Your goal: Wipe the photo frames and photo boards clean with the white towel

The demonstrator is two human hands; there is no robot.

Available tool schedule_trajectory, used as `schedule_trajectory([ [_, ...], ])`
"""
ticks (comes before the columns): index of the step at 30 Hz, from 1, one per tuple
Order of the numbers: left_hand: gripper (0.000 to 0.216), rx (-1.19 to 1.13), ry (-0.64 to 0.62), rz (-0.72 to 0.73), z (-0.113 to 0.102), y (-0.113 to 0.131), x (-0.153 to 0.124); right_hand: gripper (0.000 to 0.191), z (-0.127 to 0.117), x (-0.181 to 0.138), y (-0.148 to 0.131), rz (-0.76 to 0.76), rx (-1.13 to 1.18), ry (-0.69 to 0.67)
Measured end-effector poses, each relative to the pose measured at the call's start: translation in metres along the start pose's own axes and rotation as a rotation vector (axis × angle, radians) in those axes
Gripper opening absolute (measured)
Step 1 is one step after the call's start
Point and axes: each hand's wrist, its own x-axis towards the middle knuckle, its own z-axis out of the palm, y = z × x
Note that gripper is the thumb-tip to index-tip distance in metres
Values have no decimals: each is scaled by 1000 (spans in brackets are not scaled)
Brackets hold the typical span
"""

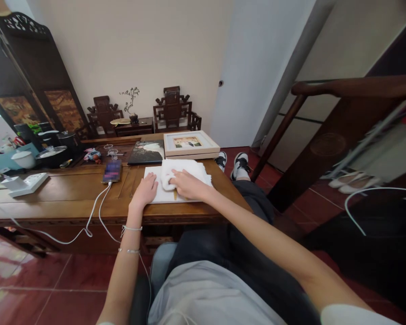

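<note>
A flat white panel (161, 197) lies near the front edge of the wooden table, with a small yellowish patch showing near its lower middle. My left hand (145, 189) rests on the panel's left side, palm down, fingers stretched out and holding nothing. A folded white cloth (189, 167) covers much of the panel. My right hand (188, 184) presses down on this cloth, its fingers closed on a bunched part at the cloth's left front. The cloth hides most of the panel's surface.
Behind the panel are a light-framed picture (191, 143) and a dark flat picture (147, 152). To the left lie a phone (112, 172) on a white cable, a power strip (30, 184) and a white lidded cup (23, 159). A wooden chair (352, 88) stands at the right.
</note>
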Motion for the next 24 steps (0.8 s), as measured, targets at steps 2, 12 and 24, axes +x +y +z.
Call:
schedule_trajectory([
  [2, 46, 8, 6, -3, 0, 1, -1, 42, -4, -27, -16, -66, 44, 1],
  [12, 46, 15, -7, 11, -2, 0, -1, 43, -13, -27, -23, -70, 88, -57],
  [24, 49, -34, -12, 31, -1, -5, 1, 47, 3, 1, -11, -106, 95, -32],
])
